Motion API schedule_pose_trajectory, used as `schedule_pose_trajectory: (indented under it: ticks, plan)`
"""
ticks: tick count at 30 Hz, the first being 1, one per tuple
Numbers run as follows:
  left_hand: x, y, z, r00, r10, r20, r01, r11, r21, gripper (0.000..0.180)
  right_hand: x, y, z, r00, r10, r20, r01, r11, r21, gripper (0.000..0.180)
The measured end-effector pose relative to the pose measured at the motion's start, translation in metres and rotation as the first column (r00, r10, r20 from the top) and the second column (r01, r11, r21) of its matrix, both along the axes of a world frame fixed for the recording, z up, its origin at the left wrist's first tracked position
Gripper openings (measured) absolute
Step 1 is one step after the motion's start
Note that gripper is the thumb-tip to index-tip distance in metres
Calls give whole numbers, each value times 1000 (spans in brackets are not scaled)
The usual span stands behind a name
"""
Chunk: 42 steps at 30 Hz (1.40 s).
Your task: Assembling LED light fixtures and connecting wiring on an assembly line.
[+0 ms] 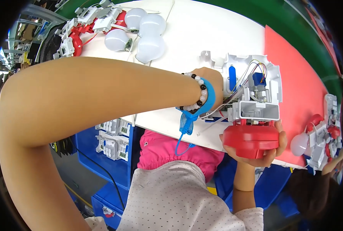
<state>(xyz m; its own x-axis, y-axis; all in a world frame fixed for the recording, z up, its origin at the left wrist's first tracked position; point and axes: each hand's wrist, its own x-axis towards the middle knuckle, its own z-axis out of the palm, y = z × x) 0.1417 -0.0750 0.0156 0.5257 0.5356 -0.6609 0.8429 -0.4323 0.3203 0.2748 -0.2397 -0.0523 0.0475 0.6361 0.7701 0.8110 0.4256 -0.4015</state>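
My left arm reaches across the table, with a black-and-white bead bracelet [202,92] and a blue wrist strap [209,98] at the wrist. My left hand [214,80] bends down at the left side of an opened white plastic housing [273,73]; its fingers are hidden. In the housing sit thin coloured wires [252,69], a blue capsule-shaped part [232,78] and a small blue block [258,79]. At its near end is a round red plastic part [252,138]. My right hand [277,148] wraps around that red part from below.
White globe-shaped covers [152,25] lie at the far left, beside several red-and-white assemblies [102,17]. A red mat [298,88] covers the table's right side. Another person's hand [333,161] is near a similar assembly [321,142]. Blue bins [102,150] stand below the table.
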Motion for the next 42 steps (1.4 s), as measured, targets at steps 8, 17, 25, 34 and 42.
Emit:
schedule_pose_trajectory:
  ticks: [8,17,25,34,42]
  plan:
    - [-24,8,-4,986,-83,144,87,996,-18,28,-4,4,2,1000,20,19,-21,999,36,101]
    - [-15,17,5,999,34,-5,-34,988,-151,31,-1,3,2,1000,14,22,-15,999,40,104]
    - [-11,18,6,987,-148,-56,131,965,-227,31,-2,-4,-6,926,154,-344,-173,985,-26,86]
    - [-14,12,-2,994,55,-93,-76,967,-242,25,-8,0,3,889,175,-422,-155,985,81,44]
    - [-12,7,2,990,131,-45,-136,979,-153,29,-11,5,25,921,167,-351,-192,981,-37,58]
